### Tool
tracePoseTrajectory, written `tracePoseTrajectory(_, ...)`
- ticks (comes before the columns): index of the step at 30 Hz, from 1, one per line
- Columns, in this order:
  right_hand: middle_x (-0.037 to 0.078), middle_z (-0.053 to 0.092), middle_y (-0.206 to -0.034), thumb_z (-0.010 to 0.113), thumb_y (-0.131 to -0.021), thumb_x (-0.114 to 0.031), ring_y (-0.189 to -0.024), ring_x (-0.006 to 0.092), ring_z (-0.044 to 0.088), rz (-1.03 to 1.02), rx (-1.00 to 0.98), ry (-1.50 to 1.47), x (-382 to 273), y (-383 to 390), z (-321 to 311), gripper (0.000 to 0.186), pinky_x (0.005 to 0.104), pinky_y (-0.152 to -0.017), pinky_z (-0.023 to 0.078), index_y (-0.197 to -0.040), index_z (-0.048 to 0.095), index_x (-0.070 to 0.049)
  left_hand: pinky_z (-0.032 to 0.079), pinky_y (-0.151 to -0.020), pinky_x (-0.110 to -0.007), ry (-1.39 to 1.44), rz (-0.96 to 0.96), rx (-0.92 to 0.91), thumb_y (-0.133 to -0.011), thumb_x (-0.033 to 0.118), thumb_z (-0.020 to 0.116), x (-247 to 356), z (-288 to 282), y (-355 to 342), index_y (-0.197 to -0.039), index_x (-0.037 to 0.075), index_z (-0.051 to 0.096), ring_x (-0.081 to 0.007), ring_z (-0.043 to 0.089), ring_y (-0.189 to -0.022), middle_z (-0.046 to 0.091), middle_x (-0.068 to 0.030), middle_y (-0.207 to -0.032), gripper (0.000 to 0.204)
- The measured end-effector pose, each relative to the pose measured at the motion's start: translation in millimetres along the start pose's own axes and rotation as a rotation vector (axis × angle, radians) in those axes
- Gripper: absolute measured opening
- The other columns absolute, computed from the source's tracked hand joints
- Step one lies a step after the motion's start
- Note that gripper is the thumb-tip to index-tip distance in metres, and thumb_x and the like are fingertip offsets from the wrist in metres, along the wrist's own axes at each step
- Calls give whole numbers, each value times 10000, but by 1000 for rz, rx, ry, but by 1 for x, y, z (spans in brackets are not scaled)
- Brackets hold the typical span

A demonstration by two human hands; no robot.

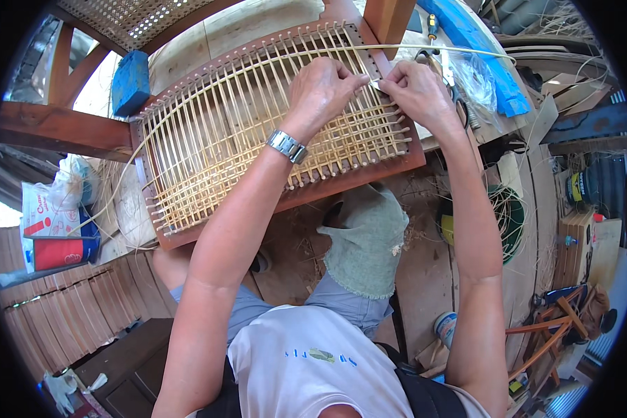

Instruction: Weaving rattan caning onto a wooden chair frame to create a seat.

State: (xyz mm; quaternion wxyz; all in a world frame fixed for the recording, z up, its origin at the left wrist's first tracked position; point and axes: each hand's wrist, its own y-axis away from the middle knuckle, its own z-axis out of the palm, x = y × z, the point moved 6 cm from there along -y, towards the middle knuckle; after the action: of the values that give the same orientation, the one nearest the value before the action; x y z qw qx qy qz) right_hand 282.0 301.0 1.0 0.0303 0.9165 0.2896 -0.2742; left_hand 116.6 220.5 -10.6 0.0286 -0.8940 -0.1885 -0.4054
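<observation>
One white piece [374, 84], I observe, sits pinched by left hand [322, 94] and right hand [421, 92] over the frame [390, 168], likely for steadiness.

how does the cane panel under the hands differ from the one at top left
Weave: the near panel is closely woven along its near side with open strands beyond, while the upper-left panel shows an even, small-holed mesh.
Edge: pegs line the near panel's rim; none show on the upper-left panel.
Framing: the upper-left panel runs out of the picture; the near panel lies within it.
Both are pale cane in brown wooden frames.
</observation>
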Motion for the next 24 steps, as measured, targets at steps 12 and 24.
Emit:
tracePoseTrajectory(12,92,729,-733,760,-848,-347,-716,185,727,118,51,-83,4,-8,3,327,358,-677,552,-904,736,-26,545,-738,-480,-37,181,171,-727,163,690,20,3,22,-779,-4,721,-408,694,-761,692,-249,-758,177)
tracePoseTrajectory(24,-20,585,-629,804,-844,-314,-569,58,504,280,178,-297,73,41,-35,290,263,-525,402,-882,737,-34,535,-645,-452,-175,569,270,-839,55,654,33,6,29,-938,-25,699,-333,652,-694,651,-177,-808,135)
